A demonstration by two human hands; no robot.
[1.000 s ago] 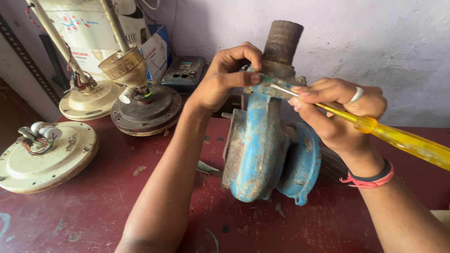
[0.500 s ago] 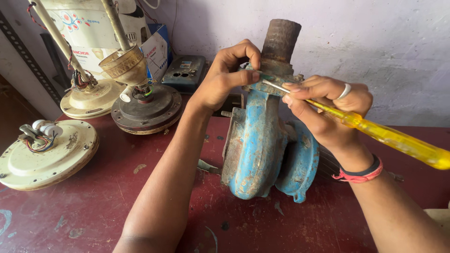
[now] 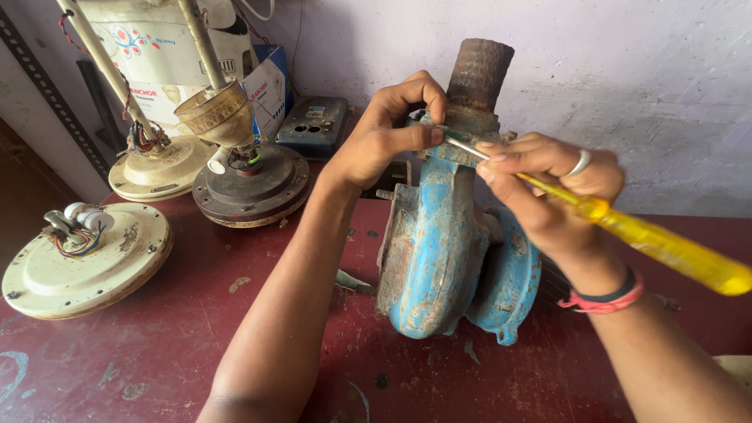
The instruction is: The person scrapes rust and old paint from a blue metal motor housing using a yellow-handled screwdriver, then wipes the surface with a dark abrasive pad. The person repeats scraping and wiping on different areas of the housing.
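Hands are right up on top of the blue water pump (image 3: 439, 251), which stands upright on the dark red table (image 3: 196, 345), well right of the fan parts. Left hand (image 3: 384, 133) has its thumb and fingers pinched together on a small fitting at the flange below the rusty outlet pipe (image 3: 478, 82). Right hand (image 3: 548, 188) is wrapped shut around the shaft of a yellow-handled screwdriver (image 3: 666, 251), ring on one finger, red band at the wrist. Compared with a second ago, the screwdriver tip sits closer in to the left fingertips at the flange, and the handle tilts a touch lower — the tool looks seated on the fastener now.

Pump casing is rounded cast metal, blue paint chipped and patchy, rust at the seams; the pipe is rough brown. The handle is clear, glossy plastic. Off to the left lie a cream ceiling fan motor (image 3: 82, 262) with loose wires and a darker motor (image 3: 251, 184).
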